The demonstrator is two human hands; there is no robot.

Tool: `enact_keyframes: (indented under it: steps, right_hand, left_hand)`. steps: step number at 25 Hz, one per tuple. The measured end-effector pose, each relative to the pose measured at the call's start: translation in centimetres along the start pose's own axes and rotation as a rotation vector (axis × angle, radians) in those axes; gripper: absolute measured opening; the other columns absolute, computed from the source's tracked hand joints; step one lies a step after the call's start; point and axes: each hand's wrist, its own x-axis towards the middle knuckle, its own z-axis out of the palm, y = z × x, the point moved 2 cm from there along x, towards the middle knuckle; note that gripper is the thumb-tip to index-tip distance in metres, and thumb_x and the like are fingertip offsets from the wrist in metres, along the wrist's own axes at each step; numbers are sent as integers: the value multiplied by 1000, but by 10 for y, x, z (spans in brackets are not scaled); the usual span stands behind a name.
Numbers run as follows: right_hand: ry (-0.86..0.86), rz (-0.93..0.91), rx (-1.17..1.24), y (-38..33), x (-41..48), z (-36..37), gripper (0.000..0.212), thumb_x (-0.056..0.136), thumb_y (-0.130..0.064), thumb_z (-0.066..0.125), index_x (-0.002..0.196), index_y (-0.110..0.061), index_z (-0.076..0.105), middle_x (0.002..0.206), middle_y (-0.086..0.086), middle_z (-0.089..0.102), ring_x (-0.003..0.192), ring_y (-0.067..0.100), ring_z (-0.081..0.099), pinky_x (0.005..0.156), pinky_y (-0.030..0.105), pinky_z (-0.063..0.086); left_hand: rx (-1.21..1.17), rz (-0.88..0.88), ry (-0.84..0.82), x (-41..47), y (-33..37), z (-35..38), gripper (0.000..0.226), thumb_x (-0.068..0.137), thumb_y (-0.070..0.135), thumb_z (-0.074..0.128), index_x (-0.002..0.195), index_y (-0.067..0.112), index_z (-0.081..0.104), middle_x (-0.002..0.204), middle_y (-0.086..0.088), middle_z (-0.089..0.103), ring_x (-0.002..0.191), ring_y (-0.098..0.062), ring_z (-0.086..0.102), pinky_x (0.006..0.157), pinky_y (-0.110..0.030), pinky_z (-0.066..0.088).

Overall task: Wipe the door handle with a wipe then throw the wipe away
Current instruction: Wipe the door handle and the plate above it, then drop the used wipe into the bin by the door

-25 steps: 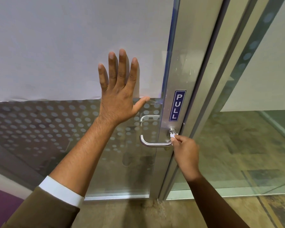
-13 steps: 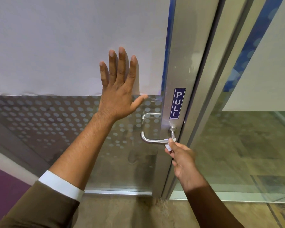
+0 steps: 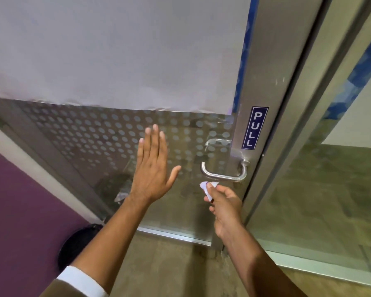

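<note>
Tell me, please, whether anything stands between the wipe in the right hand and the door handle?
Nothing visible does: the wipe, pinched in the right hand, sits just below the door handle with open space between them.

We hold our left hand flat, fingers straight and together, thumb spread, palm facing away from us. Its forearm is bare up to a white cuff under a brown sleeve. Our right hand is curled, fingertips pinched around a small crumpled white wipe, its forearm bare.
</note>
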Motion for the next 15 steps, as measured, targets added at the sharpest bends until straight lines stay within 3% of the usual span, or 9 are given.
enact_keyframes:
  steps: [4, 9, 12, 15]
  right_hand:
    - [-73, 21, -123, 33, 5, 22, 8, 91, -13, 78, 97, -11, 74, 79, 1, 80, 60, 7, 64, 55, 23, 43]
    - [-162, 99, -270, 81, 4, 63, 9, 91, 1, 72, 100, 0, 72, 81, 12, 77, 66, 19, 63, 50, 23, 41]
    - [-215, 138, -342, 114, -4, 98, 10, 90, 8, 69, 97, 0, 69, 75, 8, 78, 64, 20, 64, 49, 22, 46]
    - [-282, 164, -421, 150, -16, 138, 17, 90, 10, 66, 94, -6, 68, 73, -3, 81, 70, 22, 69, 61, 25, 57]
  left_hand:
    - [6, -152, -191, -76, -25, 29, 107, 105, 47, 70, 173, -7, 7, 183, -26, -7, 172, -41, -9, 140, -58, 6]
    - [1, -261, -387, -150, -68, 41, 107, 106, 54, 65, 173, -7, 7, 182, -25, -8, 171, -42, -10, 140, -56, 4]
    - [20, -343, -513, -193, -103, 38, 108, 109, 60, 52, 173, -4, -7, 180, -24, -22, 168, -40, -23, 140, -55, -4]
    - [42, -427, -611, -240, -144, 31, 107, 111, 67, 40, 170, -1, -19, 177, -21, -32, 165, -37, -33, 139, -53, -11]
